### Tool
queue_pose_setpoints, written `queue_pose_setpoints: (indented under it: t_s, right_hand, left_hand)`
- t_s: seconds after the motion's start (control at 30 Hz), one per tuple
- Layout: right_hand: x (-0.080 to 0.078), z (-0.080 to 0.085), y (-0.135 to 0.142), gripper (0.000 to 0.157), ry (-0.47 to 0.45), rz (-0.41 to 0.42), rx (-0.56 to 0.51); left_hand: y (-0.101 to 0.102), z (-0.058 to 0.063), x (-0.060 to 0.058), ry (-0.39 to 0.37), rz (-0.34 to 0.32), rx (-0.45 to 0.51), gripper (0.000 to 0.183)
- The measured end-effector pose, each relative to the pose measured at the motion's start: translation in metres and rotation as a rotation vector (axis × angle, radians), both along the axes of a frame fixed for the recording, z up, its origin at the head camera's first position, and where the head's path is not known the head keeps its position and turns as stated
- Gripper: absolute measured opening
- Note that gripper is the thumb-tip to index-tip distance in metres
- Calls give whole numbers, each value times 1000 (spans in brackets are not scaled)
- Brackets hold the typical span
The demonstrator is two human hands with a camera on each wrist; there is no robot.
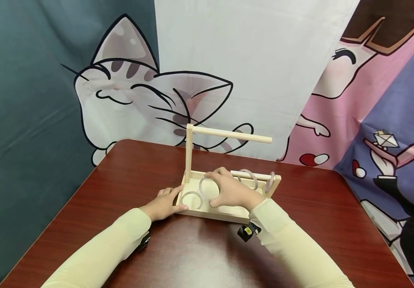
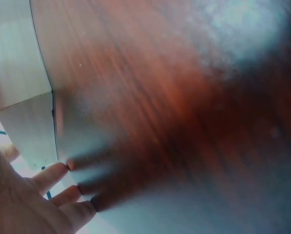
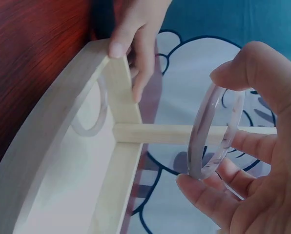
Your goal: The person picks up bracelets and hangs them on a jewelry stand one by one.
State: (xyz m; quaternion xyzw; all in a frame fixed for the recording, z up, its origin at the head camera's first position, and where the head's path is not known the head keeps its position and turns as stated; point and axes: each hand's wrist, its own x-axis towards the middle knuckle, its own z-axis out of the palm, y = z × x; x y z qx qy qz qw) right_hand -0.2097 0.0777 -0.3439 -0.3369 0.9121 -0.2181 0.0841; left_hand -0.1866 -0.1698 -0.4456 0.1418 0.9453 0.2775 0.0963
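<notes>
A pale wooden bangle stand (image 1: 207,215) with a shallow tray base sits on the table. My left hand (image 1: 161,205) holds the tray's left end, its thumb on the front corner and its fingers along the outer side. Above the tray, my right hand (image 1: 234,192) pinches a translucent pale-lilac bangle (image 3: 200,134) between thumb and fingertips. Another clear bangle (image 3: 104,100) is inside the tray at its left end, near the left thumb. Two more bangles are on the stand's lower bar at the right, a lilac one (image 1: 253,177) and another (image 1: 270,182) by the post.
The stand's upper bar (image 1: 232,135) extends rightward from a tall left post (image 1: 189,156), above and behind the right hand. A reddish-brown table (image 1: 138,168) lies beneath everything. Behind it hangs a cartoon-printed cloth (image 1: 257,60).
</notes>
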Motion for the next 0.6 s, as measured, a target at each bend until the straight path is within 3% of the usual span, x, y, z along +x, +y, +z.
queue_pose_setpoints:
  t_s: [0.3,0.6]
  right_hand:
    - [8,13,8,77,11,18,-80]
    - [9,23,22,76,33,-40,-146]
  left_hand:
    - [0,1,2,0,-5,7,82]
    - [0,0,2,-6,-6,20,83]
